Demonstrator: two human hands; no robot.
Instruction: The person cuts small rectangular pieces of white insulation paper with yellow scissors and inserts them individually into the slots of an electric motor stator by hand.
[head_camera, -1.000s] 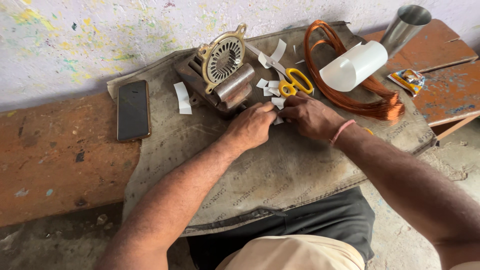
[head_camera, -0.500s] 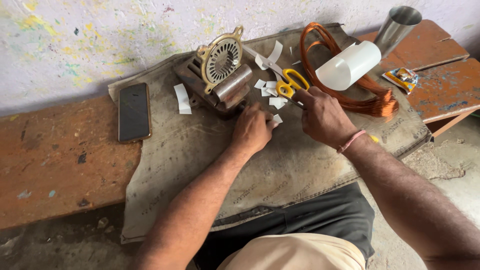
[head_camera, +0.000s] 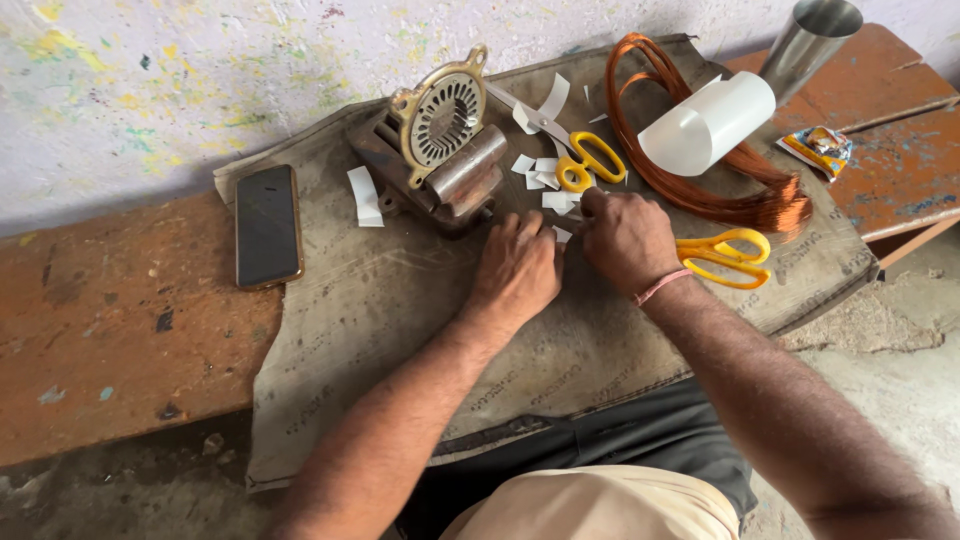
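Both hands meet at the middle of a grey cloth mat (head_camera: 400, 300) spread over a worn wooden bench (head_camera: 110, 330). The left hand (head_camera: 517, 272) lies knuckles up, its fingers curled together with the tips pressed down on a small white paper slip (head_camera: 562, 234). The right hand (head_camera: 628, 238) sits just beside it, fingers bunched, the fingertips (head_camera: 592, 200) pinching the same slip from the far side. Only a corner of the slip shows between the two hands; it looks flat, white and cut square.

Just beyond the fingers, toward the mat's back edge, more white paper scraps (head_camera: 540, 172) lie scattered around yellow-handled scissors (head_camera: 585, 162). A second pair of yellow scissors (head_camera: 725, 255) rests beside the right wrist, toward the mat's right edge. Left of the scraps stands a metal motor stator (head_camera: 445, 150) with a slotted round face. A coil of copper wire (head_camera: 700, 170) lies at the back right corner, a rolled white sheet (head_camera: 705, 125) resting on it. A dark phone (head_camera: 266, 226) lies at the mat's left edge. A steel cup (head_camera: 810, 45) stands at the bench's far right.
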